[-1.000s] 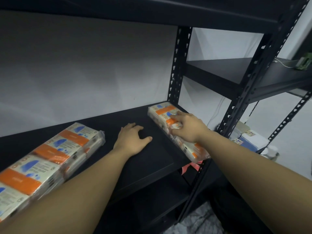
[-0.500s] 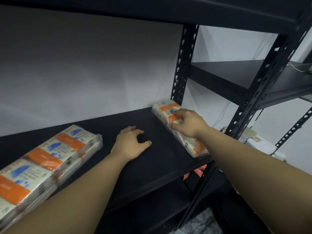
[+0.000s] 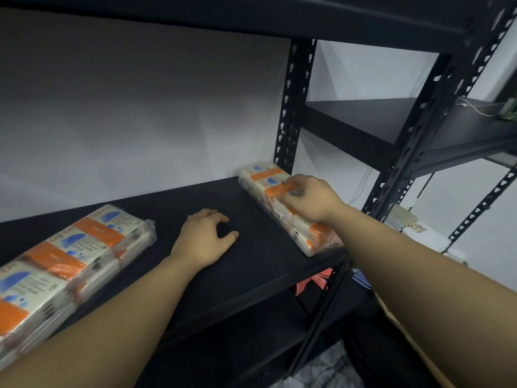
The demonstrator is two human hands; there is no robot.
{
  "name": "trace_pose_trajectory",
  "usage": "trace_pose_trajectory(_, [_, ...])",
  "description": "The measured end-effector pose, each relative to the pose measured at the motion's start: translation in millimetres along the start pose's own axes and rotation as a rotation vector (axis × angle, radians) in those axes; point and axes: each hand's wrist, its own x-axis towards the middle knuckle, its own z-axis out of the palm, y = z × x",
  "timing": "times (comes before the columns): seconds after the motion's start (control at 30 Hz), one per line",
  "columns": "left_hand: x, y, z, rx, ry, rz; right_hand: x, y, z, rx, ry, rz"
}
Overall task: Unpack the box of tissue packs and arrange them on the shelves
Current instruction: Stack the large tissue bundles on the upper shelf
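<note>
A long wrapped tissue pack [image 3: 261, 175], white with orange and blue print, lies along the right end of the black shelf [image 3: 240, 275], reaching from the back post to the front edge. My right hand [image 3: 310, 200] is on top of it near the middle, fingers curled over the wrapper and holding it. A second wrapped tissue pack [image 3: 70, 253] lies at an angle on the left end of the same shelf. My left hand [image 3: 202, 239] rests on the bare shelf between the two packs, fingers loosely bent and holding nothing.
Black slotted uprights stand at the back [image 3: 293, 102] and the front right [image 3: 419, 141]. A neighbouring black shelf [image 3: 391, 116] sits higher on the right. Another shelf board hangs close overhead. A brown cardboard edge [image 3: 411, 343] and something red [image 3: 313, 281] show below.
The right-hand pack has slid back toward the wall under my right hand. My left hand has stayed on the shelf, and the camera moved in a little.
</note>
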Motion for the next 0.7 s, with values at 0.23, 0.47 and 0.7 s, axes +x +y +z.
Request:
trace_pose_trajectory(0.23, [-11, 65, 27, -0.05, -0.035, 0.175, -45, 21, -8, -0.033, 0.035, 0.003])
trace_pose_trajectory(0.47, [-18, 102, 49, -0.102, -0.023, 0.188, -71, 28, -9, -0.101, 0.058, 0.084])
trace_pose_trajectory(0.7, [-15, 110, 49, -0.132, 0.011, 0.157, -70, 22, -5, -0.089, 0.1, 0.136])
